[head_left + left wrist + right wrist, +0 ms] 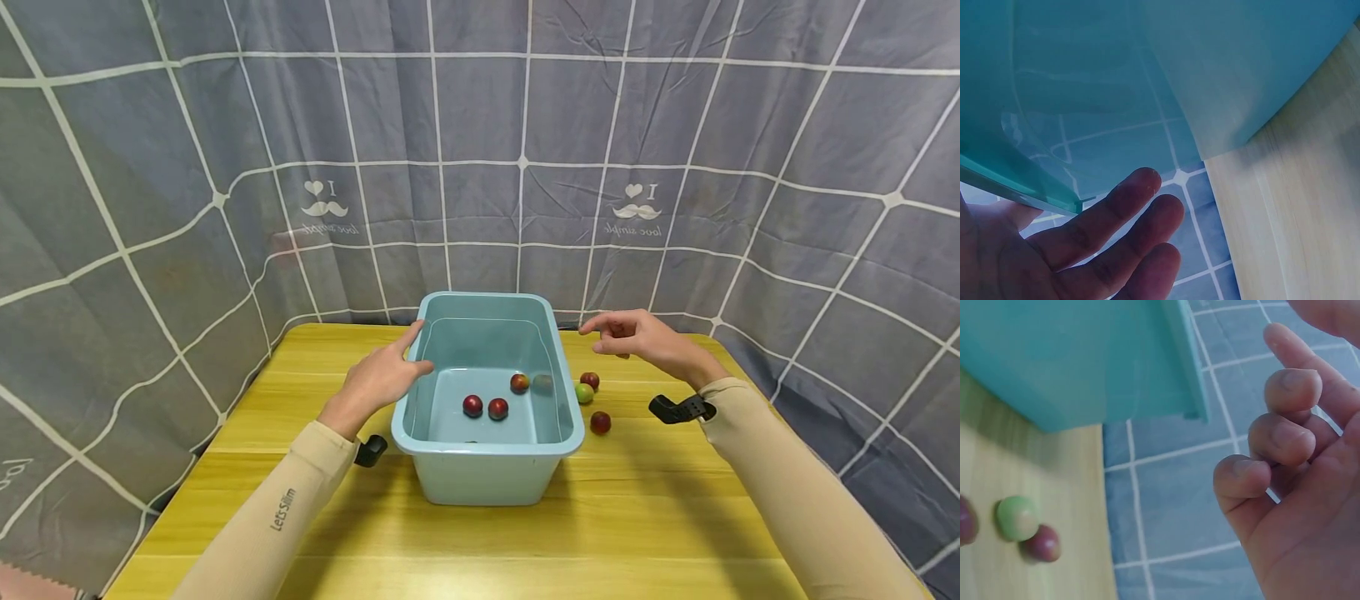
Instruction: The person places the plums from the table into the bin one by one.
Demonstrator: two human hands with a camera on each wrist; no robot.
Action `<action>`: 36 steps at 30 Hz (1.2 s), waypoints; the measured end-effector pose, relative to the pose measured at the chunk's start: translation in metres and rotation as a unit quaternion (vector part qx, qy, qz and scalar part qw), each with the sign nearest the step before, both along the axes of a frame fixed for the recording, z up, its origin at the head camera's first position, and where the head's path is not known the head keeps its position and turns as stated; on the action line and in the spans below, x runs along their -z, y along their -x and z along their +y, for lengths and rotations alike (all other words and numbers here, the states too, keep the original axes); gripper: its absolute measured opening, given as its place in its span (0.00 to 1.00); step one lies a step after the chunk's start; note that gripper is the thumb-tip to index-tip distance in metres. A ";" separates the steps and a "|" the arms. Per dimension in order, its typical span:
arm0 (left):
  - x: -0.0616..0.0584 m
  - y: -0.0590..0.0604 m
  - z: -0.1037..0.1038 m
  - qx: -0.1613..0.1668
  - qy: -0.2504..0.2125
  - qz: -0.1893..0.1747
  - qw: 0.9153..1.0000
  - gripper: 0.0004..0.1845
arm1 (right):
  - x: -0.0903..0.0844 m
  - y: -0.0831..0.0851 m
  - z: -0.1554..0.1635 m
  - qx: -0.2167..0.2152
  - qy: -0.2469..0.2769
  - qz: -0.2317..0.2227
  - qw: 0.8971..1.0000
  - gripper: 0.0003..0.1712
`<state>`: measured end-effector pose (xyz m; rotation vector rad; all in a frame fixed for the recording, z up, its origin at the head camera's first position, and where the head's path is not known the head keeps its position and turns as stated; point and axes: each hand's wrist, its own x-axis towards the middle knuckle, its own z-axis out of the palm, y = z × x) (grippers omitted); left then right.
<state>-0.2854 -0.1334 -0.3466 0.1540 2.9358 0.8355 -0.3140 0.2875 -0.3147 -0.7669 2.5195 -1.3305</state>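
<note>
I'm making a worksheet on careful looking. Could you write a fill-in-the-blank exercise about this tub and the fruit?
1. The blue tub stands on a ____ table.
2. Outside the tub, beside two red fruits, lies one ____ fruit.
3. The left hand touches the tub's ____.

Missing words: yellow; green; rim

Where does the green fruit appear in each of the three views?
Head: green fruit right of centre, on the table beside the tub's right wall.
Left wrist: not in it.
Right wrist: lower left, next to a red fruit.
Shared landmark: the teal tub, also filling the left wrist view.
</note>
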 end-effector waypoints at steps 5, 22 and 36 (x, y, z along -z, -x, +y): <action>0.000 0.000 -0.001 -0.002 0.001 -0.003 1.000 0.43 | 0.019 -0.004 0.016 0.023 0.034 -0.017 0.999 0.20; 0.000 0.001 -0.001 -0.002 0.000 -0.001 1.000 0.43 | 0.078 -0.008 0.042 0.047 0.109 -0.078 0.990 0.21; 0.000 0.000 -0.001 -0.003 0.002 -0.002 1.000 0.43 | 0.122 -0.007 0.057 0.038 0.116 -0.127 0.984 0.30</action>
